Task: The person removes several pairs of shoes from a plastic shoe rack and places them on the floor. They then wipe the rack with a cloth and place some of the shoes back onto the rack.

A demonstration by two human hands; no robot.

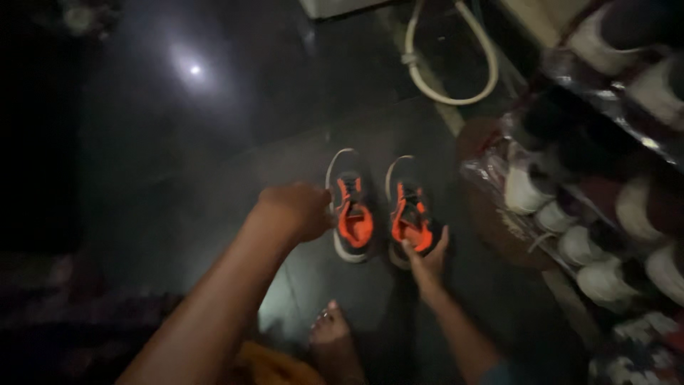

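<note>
Two dark sneakers with bright orange insides and white soles stand side by side on the dark glossy floor. My left hand [296, 208] grips the left sneaker [350, 210] at its near side. The right sneaker [409, 214] has my right hand [427, 258] closed on its heel end, fingers curled around the back. Both shoes point away from me. A bare foot [329, 329] rests on the floor just below the shoes.
A shoe rack [605, 178] with several pairs of light and dark shoes fills the right side. A white hose [456, 50] loops on the floor at the top. A round brown mat [499, 214] lies beside the rack. A light glares off the floor [194, 70].
</note>
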